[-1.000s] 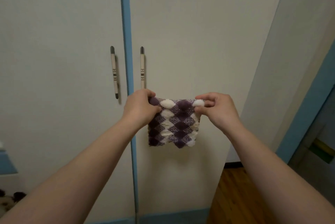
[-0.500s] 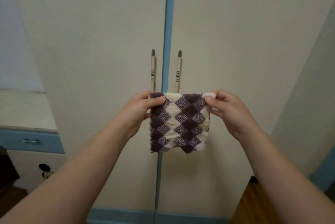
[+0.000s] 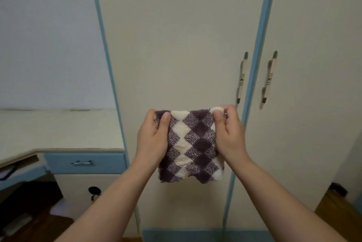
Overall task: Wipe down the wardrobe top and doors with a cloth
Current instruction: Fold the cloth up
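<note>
A: Where is the cloth (image 3: pixel 193 144) right now?

B: Just below the middle of the view, held up in front of the left wardrobe door (image 3: pixel 176 49). It is a folded square with a purple and cream diamond pattern, hanging flat and facing the camera. Whether it touches the door, I cannot tell.

A: And the hands?

B: Both grip it. The left hand (image 3: pixel 151 139) clasps the cloth's left edge, at nine o'clock of the cloth, thumb lying over the front of the top corner. The right hand (image 3: pixel 230 135) pinches the cream corner at about one o'clock, fingers curled tight, and its palm runs down the right edge.

A: What surrounds them?

B: The blue strip (image 3: pixel 254 77) between the two doors runs down at about three o'clock from the cloth, just beside the right hand. A long pale handle (image 3: pixel 241 78) sits left of the strip, at one o'clock from the cloth, and a second handle (image 3: pixel 269 80) sits on the right wardrobe door (image 3: pixel 313 65).

A: Anything off to the left?

B: At nine o'clock of the view, a cream desk top (image 3: pixel 58 130) butts against the wardrobe side. Beneath it, a blue drawer (image 3: pixel 85 163) with a small metal pull sits shut. At five o'clock, a corner of wooden floor (image 3: pixel 337 208) shows.
</note>
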A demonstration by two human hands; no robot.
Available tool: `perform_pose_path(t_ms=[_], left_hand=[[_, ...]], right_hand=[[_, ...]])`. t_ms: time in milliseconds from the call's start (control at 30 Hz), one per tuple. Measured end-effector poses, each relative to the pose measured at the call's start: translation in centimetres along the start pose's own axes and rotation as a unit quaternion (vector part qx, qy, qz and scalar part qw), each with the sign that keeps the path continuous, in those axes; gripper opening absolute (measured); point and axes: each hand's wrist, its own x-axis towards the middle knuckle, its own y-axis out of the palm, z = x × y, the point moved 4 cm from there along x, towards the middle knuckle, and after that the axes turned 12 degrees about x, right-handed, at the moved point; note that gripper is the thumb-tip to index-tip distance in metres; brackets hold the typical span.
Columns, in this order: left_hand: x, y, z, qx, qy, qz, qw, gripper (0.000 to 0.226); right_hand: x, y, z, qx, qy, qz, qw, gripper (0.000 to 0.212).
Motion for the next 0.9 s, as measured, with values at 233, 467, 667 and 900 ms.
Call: perform_pose_path(t_ms=[233, 467, 667, 900], left_hand=[[3.3, -9.4, 7.2, -0.017, -0.056, 0.024, 0.998, 0.017], [7.5, -14.2, 13.9, -0.055, -0.081, 0.016, 0.995, 0.017], [12.2, -17.1, 19.4, -0.062, -0.098, 0.014, 0.993, 0.017], [19.3, -22.0, 26.1, -0.051, -0.122, 0.032, 0.991, 0.019]], right_hand=[[-2.6, 11.8, 1.4, -0.020, 0.000, -0.008, 1.000, 0.014], [-2.3, 20.9, 0.3, 0.000, 0.002, 0.005, 1.000, 0.013], [-1.3, 28.1, -1.0, 0.034, -0.005, 0.014, 0.999, 0.008], [-0.3, 38.6, -2.9, 0.057, 0.004, 0.047, 0.997, 0.006]])
